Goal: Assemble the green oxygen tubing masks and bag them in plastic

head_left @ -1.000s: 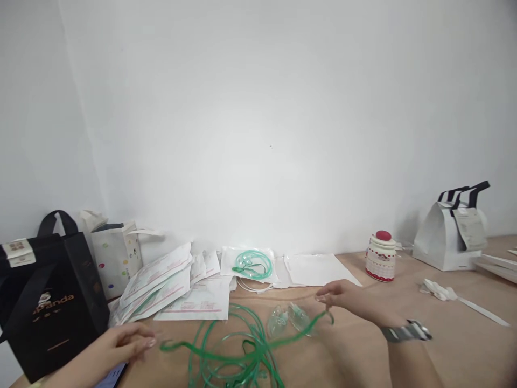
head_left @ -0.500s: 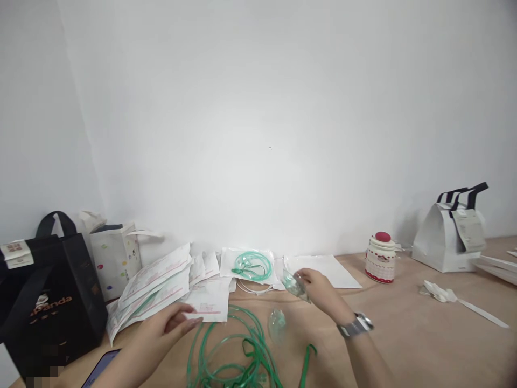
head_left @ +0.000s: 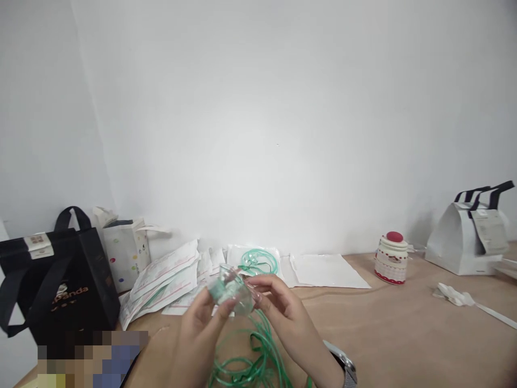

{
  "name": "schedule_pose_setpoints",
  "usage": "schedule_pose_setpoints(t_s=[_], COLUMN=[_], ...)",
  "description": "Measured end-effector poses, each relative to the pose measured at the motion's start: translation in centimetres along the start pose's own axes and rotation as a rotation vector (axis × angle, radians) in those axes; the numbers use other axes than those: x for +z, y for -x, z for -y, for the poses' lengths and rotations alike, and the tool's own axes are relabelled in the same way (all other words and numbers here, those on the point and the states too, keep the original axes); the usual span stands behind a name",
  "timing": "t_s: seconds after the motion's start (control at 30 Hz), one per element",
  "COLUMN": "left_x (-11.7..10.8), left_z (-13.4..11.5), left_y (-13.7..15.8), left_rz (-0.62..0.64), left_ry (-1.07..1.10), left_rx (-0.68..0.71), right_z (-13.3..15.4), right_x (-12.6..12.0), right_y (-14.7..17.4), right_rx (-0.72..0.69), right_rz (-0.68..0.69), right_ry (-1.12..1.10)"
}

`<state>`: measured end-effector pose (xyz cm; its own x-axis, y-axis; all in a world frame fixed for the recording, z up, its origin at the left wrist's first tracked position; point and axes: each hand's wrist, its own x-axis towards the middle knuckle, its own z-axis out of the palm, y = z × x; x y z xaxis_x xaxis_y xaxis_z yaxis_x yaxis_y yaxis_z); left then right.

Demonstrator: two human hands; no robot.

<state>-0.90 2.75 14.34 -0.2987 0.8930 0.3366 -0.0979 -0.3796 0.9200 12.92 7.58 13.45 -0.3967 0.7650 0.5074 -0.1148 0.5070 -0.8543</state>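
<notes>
A clear, green-tinted plastic oxygen mask [head_left: 226, 290] is held up between my two hands, slightly blurred. My left hand [head_left: 200, 323] grips it from the left, thumb in front. From the right, the fingertips of my right hand [head_left: 283, 310] close on its edge; a clear rounded part shows between the hands, and I cannot tell if it is a separate piece. Below them lies coiled green tubing [head_left: 262, 345] on the table, partly covered by my hands. A watch [head_left: 341, 361] is on my right wrist.
White paper packets [head_left: 165, 275] are piled at the left. Behind my hands lie a packet with coiled green tubing [head_left: 258, 261] and a white sheet [head_left: 329, 271]. A black bag [head_left: 76, 291] stands left; a jar [head_left: 391, 258], a white strip [head_left: 452, 295] and a white bag [head_left: 460, 237] are right.
My right hand has brought the mask left and nearer from beside the white sheet. My left hand has come in from the packets and taken hold of it too. The view has shifted slightly left.
</notes>
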Motion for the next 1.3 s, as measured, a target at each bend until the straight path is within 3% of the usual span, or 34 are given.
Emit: schedule_pose_setpoints(t_s=[0.07, 0.23, 0.4, 0.5, 0.57, 0.7, 0.77, 0.87, 1.0, 1.2, 1.3], left_x=[-1.2, -3.3, -3.4, -3.3, -3.3, -2.8, -2.1, -1.1, -0.1, -0.2, -0.5], left_z=[-1.0, -2.5, -3.0, -3.0, -3.0, -2.4, -1.7, -0.3, 0.9, 0.4, 0.5], left_y=[-0.4, -0.7, -0.5, -0.3, -0.2, -0.2, -0.3, -0.6, -0.7, -1.1, -1.5], left_rz=[-0.089, -0.190, -0.221, -0.179, -0.080, 0.427, 0.586, 0.559, 0.461, 0.336, 0.276], left_ry=[0.022, 0.071, 0.067, 0.058, 0.018, -0.142, -0.101, 0.187, 0.512, 0.673, 0.737], left_rx=[0.006, 0.022, -0.006, -0.029, -0.082, -0.289, -0.366, -0.384, -0.381, -0.427, -0.436], right_z=[-1.0, -5.9, -9.8, -10.1, -9.5, -6.8, -5.1, -2.6, -0.4, 0.1, -0.2], right_x=[0.3, 2.3, 3.3, 2.4, 1.4, -1.0, -1.9, -2.4, -2.0, -1.5, -2.0], right_y=[0.0, 0.3, 0.6, 0.1, -0.7, -2.1, -2.2, -1.6, -0.5, 0.0, -0.1], right_rx=[0.010, 0.208, 0.320, 0.361, 0.329, 0.240, 0.201, 0.128, 0.069, 0.114, 0.217], right_rz=[0.070, 0.539, 0.658, 0.610, 0.555, 0.342, 0.238, 0.200, 0.230, 0.145, 0.221], right_ry=[0.224, 0.718, 0.931, 0.933, 0.884, 0.802, 0.743, 0.636, 0.683, 0.638, 0.539])
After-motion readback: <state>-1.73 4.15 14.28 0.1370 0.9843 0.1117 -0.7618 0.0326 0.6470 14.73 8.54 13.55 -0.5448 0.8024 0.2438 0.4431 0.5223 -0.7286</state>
